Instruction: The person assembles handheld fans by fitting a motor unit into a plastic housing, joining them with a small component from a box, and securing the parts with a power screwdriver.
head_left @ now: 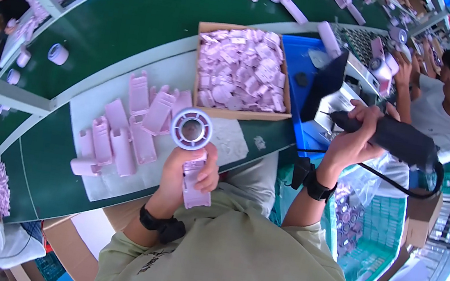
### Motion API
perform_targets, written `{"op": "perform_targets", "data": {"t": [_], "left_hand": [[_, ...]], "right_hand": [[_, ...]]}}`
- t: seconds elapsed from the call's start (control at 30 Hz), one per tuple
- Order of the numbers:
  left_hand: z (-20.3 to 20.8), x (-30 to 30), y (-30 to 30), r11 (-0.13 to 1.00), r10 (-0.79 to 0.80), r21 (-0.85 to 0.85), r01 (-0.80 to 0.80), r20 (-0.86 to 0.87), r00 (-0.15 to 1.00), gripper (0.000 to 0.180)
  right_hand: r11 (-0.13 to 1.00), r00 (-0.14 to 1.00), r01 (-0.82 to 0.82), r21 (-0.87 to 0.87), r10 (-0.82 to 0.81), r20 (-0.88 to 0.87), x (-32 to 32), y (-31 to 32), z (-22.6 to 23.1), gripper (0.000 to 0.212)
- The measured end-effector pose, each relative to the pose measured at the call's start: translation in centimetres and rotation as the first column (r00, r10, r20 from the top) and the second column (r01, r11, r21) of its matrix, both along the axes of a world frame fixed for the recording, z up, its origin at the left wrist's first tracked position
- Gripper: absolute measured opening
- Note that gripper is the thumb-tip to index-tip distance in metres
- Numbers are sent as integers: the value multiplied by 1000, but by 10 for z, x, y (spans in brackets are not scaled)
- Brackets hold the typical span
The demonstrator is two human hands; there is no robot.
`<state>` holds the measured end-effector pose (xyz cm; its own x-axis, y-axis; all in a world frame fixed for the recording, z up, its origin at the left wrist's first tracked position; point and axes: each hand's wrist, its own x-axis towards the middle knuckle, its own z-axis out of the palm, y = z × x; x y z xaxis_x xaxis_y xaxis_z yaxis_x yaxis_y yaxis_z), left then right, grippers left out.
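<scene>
My left hand (174,172) is closed around the handle of a pale pink handheld device (192,188), whose round ring-shaped head points up above my fingers. Off to the right, my right hand (353,138) grips a black electric screwdriver (404,141) with its thin bit aimed left; a black cable curves from its rear end. The bit is well apart from the device. Several long pink plastic handle shells (124,151) lie in a loose group on a white sheet (102,189), left of my left hand.
A cardboard box (241,115) of small pink parts stands ahead, beside a blue tray (296,102). More pink devices (285,0) lie on the green conveyor belt (158,6). At lower right is a teal crate (376,264) with round parts. A co-worker (447,111) sits at right.
</scene>
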<state>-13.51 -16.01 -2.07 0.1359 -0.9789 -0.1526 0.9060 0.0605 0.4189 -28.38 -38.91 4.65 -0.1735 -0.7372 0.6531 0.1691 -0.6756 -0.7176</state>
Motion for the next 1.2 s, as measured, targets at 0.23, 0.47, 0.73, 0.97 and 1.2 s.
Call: {"op": "perform_targets", "data": {"t": [0.23,0.47,0.73,0.97,1.2], "left_hand": [[-8,-12,-18,985,-69,153,79,-70,995,24],[-7,-26,-22,942,-141,313,120,45,989,26],[-1,-33,-36,935,-150,339,106,104,983,27],[8,-42,-42,935,-115,343,93,43,992,28],[6,-41,-37,952,-134,284,115,48,990,27]], "right_hand": [[991,991,112,-74,-106,84,-49,-10,1,26],[986,982,161,46,-155,-113,-37,-9,-7,25],[879,847,-445,175,349,402,-26,79,12,16],[673,655,-739,2,719,233,6,112,9,27],[695,674,-719,-13,701,235,19,116,7,25]]}}
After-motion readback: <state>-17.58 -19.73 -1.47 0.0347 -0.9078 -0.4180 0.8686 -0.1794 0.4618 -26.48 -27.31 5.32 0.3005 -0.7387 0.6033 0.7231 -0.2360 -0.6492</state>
